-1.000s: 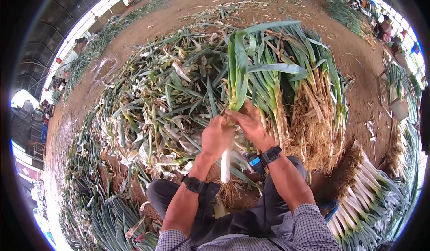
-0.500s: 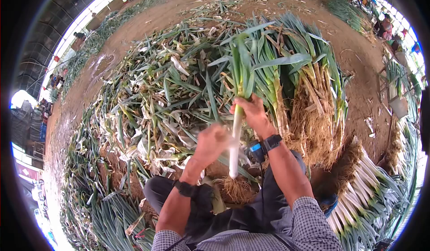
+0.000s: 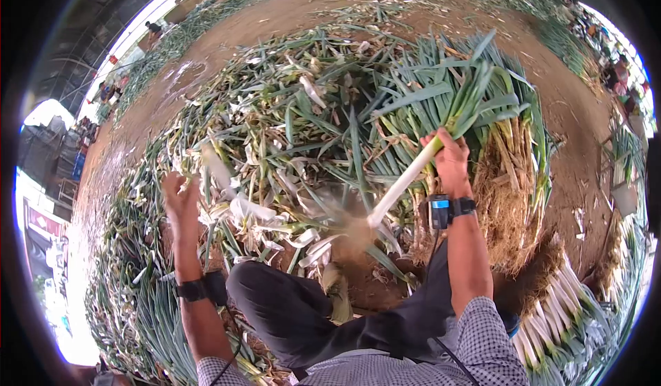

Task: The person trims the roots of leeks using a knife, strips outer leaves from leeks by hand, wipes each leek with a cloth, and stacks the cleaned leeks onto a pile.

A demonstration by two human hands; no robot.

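Note:
My right hand (image 3: 452, 162) is closed round a leek (image 3: 406, 179) just below its green leaves. The leek slants, with its leaves up to the right and its white shaft down to the left. Its root end (image 3: 354, 238) is smeared by motion. Off to the left, my left hand (image 3: 180, 197) is raised over the trimmings, fingers curled but apart, with nothing seen in them. A pale blurred strip of leaf (image 3: 218, 169) is in the air just right of that hand.
A wide heap of leek trimmings (image 3: 275, 124) spreads in front of me. Untrimmed leeks with brown roots (image 3: 509, 193) stand at its right. White-shafted leeks (image 3: 558, 310) lie in rows at lower right, and green leaves (image 3: 165, 331) at lower left. Farther off, people (image 3: 620, 76) are at the edges.
My left hand has moved from beside the leek shaft out to the left, and its fingers have parted. My right hand has carried the leek rightward and tilted it.

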